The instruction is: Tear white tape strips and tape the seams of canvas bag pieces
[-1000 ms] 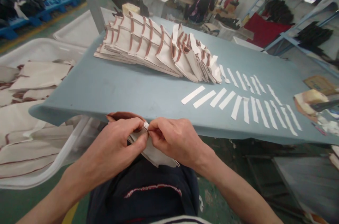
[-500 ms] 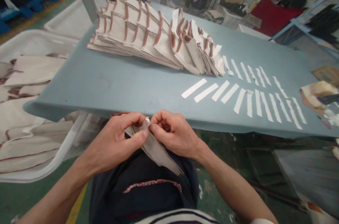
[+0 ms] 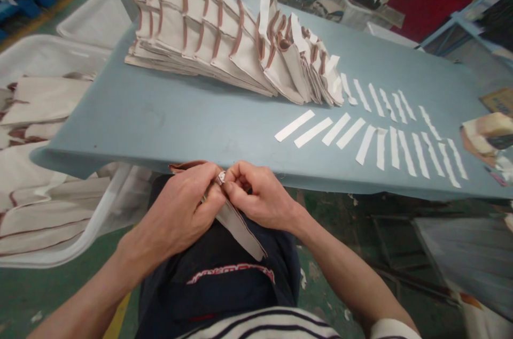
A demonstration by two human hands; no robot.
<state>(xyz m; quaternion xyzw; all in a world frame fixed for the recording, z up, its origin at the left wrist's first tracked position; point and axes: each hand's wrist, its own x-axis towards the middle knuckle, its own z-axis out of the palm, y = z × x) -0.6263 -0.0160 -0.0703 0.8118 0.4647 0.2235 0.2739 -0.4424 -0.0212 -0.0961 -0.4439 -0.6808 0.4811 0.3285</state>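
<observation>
Between my hands, just off the table's front edge, is a cream fabric piece (image 3: 241, 228) with brown edging, its lower end slanting down over my lap. My left hand (image 3: 191, 197) is closed on it, thumb against the curled fingers. Fingers of my right hand (image 3: 258, 192) pinch its upper edge, where a small whitish bit (image 3: 221, 177) shows between the fingertips. What that bit is I cannot make out. The hands nearly touch.
A blue-covered table (image 3: 192, 114) bears a row of overlapping cream fabric pieces (image 3: 200, 34) and several white strips (image 3: 316, 132) on the right. A white bin (image 3: 90, 243) with more fabric stands at left. A yellowish block (image 3: 495, 126) lies at the right end.
The view has shifted slightly. My left hand has turned and closed further over the fabric piece, covering more of its upper part. The right hand keeps its pinch.
</observation>
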